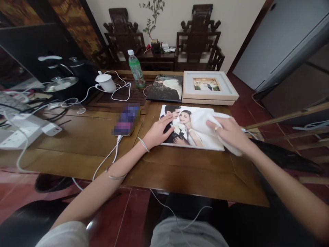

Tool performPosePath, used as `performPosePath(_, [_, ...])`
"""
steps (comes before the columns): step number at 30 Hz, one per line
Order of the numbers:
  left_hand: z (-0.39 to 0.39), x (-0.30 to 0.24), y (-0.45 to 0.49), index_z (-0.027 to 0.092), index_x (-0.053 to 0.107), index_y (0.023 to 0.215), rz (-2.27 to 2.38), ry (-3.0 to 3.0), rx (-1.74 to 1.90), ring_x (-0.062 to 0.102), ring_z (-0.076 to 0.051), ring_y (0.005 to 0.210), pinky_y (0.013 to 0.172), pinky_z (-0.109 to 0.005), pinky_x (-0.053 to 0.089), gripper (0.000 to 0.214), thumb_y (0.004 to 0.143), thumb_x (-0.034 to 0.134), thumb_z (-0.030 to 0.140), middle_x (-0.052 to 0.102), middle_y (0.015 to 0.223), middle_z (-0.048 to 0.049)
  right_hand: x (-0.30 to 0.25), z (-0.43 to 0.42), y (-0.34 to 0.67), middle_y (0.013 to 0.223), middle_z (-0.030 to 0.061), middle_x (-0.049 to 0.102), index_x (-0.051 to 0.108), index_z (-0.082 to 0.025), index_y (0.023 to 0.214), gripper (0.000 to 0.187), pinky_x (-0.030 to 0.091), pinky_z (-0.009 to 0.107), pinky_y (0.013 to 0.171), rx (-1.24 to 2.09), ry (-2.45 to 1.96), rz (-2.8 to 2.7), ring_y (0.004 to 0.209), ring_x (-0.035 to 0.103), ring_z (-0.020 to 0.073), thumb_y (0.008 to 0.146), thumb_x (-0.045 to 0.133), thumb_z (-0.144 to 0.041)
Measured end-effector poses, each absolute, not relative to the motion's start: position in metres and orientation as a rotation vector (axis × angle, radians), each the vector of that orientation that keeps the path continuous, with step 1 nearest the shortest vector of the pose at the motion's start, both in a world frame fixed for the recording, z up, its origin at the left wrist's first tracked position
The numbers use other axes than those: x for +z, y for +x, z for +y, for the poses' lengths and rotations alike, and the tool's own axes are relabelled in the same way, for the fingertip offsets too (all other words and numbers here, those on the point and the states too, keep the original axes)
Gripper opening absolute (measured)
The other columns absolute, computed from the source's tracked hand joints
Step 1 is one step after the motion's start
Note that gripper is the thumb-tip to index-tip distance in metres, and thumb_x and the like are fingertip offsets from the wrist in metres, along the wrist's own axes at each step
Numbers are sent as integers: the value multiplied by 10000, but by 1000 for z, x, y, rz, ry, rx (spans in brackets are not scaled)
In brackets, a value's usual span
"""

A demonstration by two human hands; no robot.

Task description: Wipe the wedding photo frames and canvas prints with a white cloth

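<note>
A large wedding photo print [180, 120] lies flat on the wooden table [180, 171]. My left hand [157, 132] rests on the print's left edge, fingers stretched flat, holding it down. My right hand [228, 132] presses a white cloth [205, 118] onto the right part of the print, fingers curled over the cloth. A thin bracelet circles my left wrist and a ring shows on my right hand.
A phone [126, 120] on a white cable lies left of the print. Behind are a dark photo board [167, 87], a white framed picture [209, 85], a green bottle [136, 70], a white cup [106, 82], a power strip [23, 130] and pot lids [60, 84].
</note>
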State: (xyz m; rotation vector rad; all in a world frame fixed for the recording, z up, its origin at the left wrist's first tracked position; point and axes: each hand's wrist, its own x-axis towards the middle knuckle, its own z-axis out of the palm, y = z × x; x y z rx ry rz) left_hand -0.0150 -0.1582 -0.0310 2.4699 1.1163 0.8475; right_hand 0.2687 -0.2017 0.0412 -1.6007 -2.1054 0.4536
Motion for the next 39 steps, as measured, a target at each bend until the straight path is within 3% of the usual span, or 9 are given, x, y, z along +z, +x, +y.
performPosePath(3, [-158, -31, -14, 102, 556, 1349, 1128, 2479, 841, 427, -267, 1422, 1197, -485, 337, 445, 979, 495, 341, 522, 1464, -178, 42, -255, 258, 675, 7, 630, 520, -255, 668, 358, 444, 450, 921, 579, -1493, -2158, 697, 601, 238, 957, 416, -440])
performPosePath(7, [-159, -30, -14, 91, 556, 1348, 1134, 2480, 833, 434, -267, 1417, 1191, -477, 348, 446, 984, 485, 338, 524, 1460, -183, 43, -290, 252, 708, -6, 643, 555, -272, 727, 320, 308, 508, 1128, 734, -1422, -2198, 706, 618, 242, 960, 414, -440])
performPosePath(11, [-159, -27, -15, 101, 558, 1354, 1124, 2482, 813, 413, -264, 1430, 1203, -466, 331, 438, 992, 475, 334, 513, 1475, -169, 48, -271, 255, 701, 12, 642, 527, -251, 667, 383, 448, 440, 910, 729, -1442, -2257, 693, 590, 229, 969, 412, -458])
performPosePath(16, [-158, -25, -16, 105, 551, 1362, 1108, 2484, 796, 413, -267, 1431, 1203, -482, 329, 439, 992, 478, 330, 513, 1475, -165, 49, -197, 256, 681, 28, 623, 531, -211, 631, 412, 395, 330, 679, 584, -1531, -2170, 672, 559, 205, 932, 454, -482])
performPosePath(22, [-157, -26, -17, 117, 550, 1361, 1097, 2483, 800, 420, -270, 1426, 1198, -497, 333, 434, 988, 485, 331, 505, 1482, -166, 43, -121, 251, 856, 82, 696, 635, -174, 746, 324, 391, 349, 756, 461, -1608, -2060, 770, 585, 232, 909, 486, -410])
performPosePath(26, [-157, -27, -17, 120, 550, 1358, 1094, 2493, 808, 427, -273, 1421, 1193, -507, 338, 429, 987, 488, 326, 512, 1474, -172, 36, -110, 249, 753, 66, 663, 561, -198, 670, 329, 400, 352, 744, 376, -1580, -2029, 756, 578, 238, 904, 487, -417])
performPosePath(33, [-158, -28, -16, 104, 535, 1369, 1107, 2505, 791, 414, -267, 1430, 1199, -490, 330, 436, 995, 460, 315, 494, 1489, -176, 34, -189, 242, 612, 8, 576, 445, -232, 635, 341, 447, 353, 719, 361, -1463, -2075, 626, 549, 203, 936, 448, -391])
performPosePath(36, [-157, -30, -16, 120, 530, 1372, 1113, 2507, 783, 412, -265, 1431, 1200, -495, 326, 434, 990, 465, 316, 493, 1491, -169, 33, -242, 237, 594, -4, 578, 457, -242, 641, 324, 468, 443, 927, 390, -1394, -2154, 587, 582, 211, 954, 427, -319])
performPosePath(39, [-157, -31, -16, 107, 528, 1371, 1117, 2502, 779, 403, -263, 1437, 1201, -488, 324, 438, 989, 466, 313, 495, 1488, -176, 27, -282, 233, 788, 54, 705, 590, -243, 791, 231, 431, 510, 1041, 320, -1340, -2242, 756, 685, 293, 940, 414, -245])
